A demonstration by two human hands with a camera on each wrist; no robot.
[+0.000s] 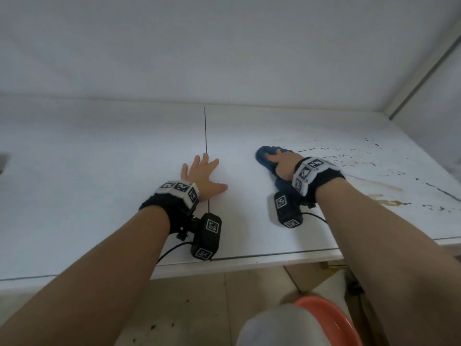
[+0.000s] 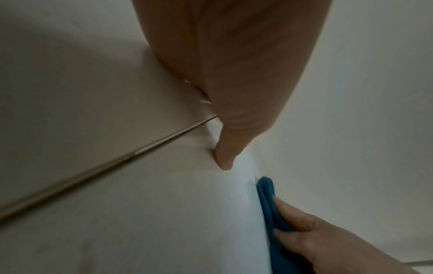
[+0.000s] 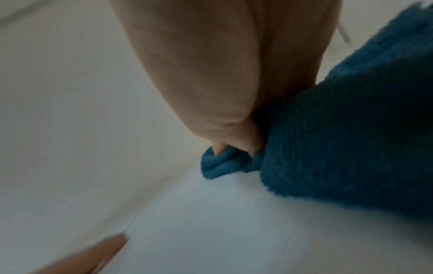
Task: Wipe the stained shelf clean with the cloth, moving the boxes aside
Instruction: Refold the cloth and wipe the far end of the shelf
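Note:
The white shelf [image 1: 99,183] runs across the head view, with a thin dark seam [image 1: 205,128] down its middle. My left hand [image 1: 202,174] lies flat on the seam with its fingers spread, holding nothing. My right hand [image 1: 279,159] presses a bunched blue cloth [image 1: 263,156] onto the shelf, fingertips dug into its folds. Black specks [image 1: 336,156] and a brownish smear [image 1: 381,188] mark the shelf to the right of the cloth. The left wrist view shows the cloth [image 2: 267,194] under my right hand [image 2: 304,228]. The right wrist view has the cloth [image 3: 351,129] filling its right side. No boxes are in view.
A white back wall [image 1: 224,46] and a right side wall [image 1: 434,96] close in the shelf. Below the shelf's front edge is a tiled floor [image 1: 199,308] with an orange basin [image 1: 331,318]. A grey object [image 1: 2,161] shows at the far left edge.

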